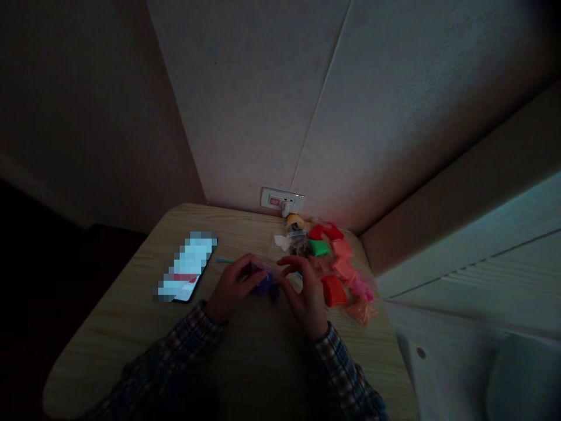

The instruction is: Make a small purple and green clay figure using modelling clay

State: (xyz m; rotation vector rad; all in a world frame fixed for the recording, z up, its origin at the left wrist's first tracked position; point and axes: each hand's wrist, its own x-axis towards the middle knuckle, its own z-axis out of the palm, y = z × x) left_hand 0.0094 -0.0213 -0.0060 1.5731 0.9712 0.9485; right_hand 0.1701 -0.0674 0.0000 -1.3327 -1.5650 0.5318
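Note:
A clear plastic packet of purple modelling clay [262, 285] is held just above the table, between my two hands. My left hand [236, 286] grips its left side, with the thumb lying across the front. At the packet's right edge, the curved fingers and thumb of my right hand [304, 290] pinch the plastic; the exact contact is dim and blurred. A thin blue stick [225, 261] lies behind my left hand. Close to my right hand are a red-orange clay packet [333, 291] and a green clay packet [318, 248].
The wooden table [131, 345] has rounded corners and meets the wall. A phone [190, 266] with a lit screen lies at left. More clay packets, including red [326, 231], pink [362, 289] and peach [361, 312], cover the right side. A wall socket [283, 200] sits behind.

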